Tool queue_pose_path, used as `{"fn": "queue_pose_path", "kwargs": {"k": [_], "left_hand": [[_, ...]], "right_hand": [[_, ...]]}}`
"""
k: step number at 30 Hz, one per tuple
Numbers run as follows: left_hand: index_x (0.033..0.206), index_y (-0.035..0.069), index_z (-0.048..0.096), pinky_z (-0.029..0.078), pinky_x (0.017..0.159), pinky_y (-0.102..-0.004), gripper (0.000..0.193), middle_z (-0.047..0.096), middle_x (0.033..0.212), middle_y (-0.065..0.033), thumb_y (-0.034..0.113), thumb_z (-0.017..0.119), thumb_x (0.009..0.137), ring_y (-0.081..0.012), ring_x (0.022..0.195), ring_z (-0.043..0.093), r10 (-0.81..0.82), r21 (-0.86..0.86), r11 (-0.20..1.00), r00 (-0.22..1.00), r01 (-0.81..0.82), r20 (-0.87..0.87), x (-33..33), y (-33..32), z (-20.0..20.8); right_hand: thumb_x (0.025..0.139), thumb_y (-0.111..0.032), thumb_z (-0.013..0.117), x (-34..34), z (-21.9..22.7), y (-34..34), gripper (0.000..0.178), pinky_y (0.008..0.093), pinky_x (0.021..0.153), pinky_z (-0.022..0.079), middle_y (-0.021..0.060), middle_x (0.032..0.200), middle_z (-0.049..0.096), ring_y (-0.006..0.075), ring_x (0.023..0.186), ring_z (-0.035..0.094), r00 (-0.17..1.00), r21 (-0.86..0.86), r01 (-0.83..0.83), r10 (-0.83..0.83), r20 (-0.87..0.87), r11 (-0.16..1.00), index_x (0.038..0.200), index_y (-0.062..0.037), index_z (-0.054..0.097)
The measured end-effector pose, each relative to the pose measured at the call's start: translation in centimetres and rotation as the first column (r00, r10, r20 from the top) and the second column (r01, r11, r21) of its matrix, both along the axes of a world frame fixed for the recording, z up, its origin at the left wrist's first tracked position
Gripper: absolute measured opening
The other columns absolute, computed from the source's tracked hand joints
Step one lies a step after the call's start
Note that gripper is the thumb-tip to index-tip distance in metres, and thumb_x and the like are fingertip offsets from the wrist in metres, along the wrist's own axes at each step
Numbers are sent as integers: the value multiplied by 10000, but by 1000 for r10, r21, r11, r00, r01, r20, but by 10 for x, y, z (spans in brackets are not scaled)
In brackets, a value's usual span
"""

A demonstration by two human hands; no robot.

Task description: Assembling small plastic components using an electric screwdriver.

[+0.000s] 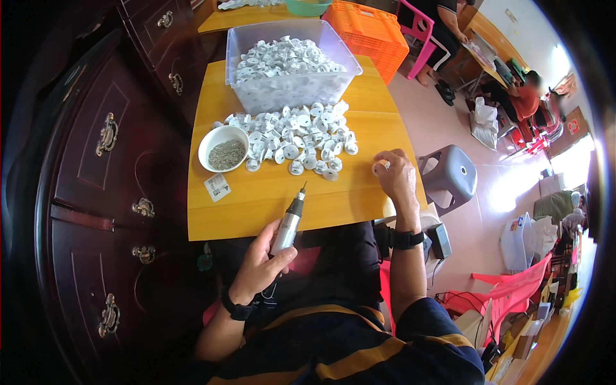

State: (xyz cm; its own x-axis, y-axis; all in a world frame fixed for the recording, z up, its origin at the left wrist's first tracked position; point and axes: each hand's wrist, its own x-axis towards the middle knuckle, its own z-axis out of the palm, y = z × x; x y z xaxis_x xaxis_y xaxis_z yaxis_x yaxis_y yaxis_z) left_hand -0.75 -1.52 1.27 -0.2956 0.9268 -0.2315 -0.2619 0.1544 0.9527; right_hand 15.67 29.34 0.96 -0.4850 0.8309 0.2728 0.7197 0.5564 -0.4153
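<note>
My left hand point(258, 268) is wrapped round a silver and black electric screwdriver point(288, 230), its thin bit pointing up and away over the table's front edge. Over the right side of the table, my right hand point(399, 178) has its fingers curled round a small white plastic part point(381, 166), mostly hidden by them. Many similar white plastic parts point(290, 152) lie in a loose heap across the middle of the table. To their left stands a white bowl point(204, 150) of small metal screws point(227, 154).
A clear plastic bin point(289, 93) full of white parts stands at the back of the yellow wooden table point(359, 208). Dark wooden cabinets point(90, 160) line the left. Orange crates point(367, 38) and a grey stool point(449, 172) are to the right. Other people sit farther off.
</note>
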Motion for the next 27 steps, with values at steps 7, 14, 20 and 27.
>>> {"fn": "queue_pose_path", "kwargs": {"k": [7,14,20,27], "left_hand": [[1508,-8,372,492,623,-231,618,601,943,-56,140,659,982,-86,686,566,35,-9,999,999,-35,9,-1,0,2],[1476,0,427,501,631,-263,635,615,1031,-74,183,708,936,-89,714,578,27,-34,999,998,-29,-62,4,3,-4],[1455,-4,445,534,837,-373,659,658,1111,-183,255,713,911,-264,925,677,40,-56,997,969,-55,-244,1,1,-16],[1432,-15,444,518,933,-457,658,658,1207,-282,276,718,910,-421,1105,665,102,18,995,928,-102,-359,2,2,-21]], "right_hand": [[853,-44,689,-20,27,-8,173,376,714,561,139,1044,689,272,734,694,930,20,-89,90,-356,996,1019,-58,738],[878,-89,724,-115,72,-68,134,363,686,554,120,936,729,252,758,701,712,-64,-686,649,-267,725,1007,-55,737],[863,-162,675,-219,61,-97,163,456,757,568,126,906,747,350,830,719,558,20,-826,811,176,564,997,-136,763],[873,-174,654,-286,32,-104,193,443,752,601,176,965,755,342,885,750,497,-50,-782,670,551,621,990,-60,757]]}}
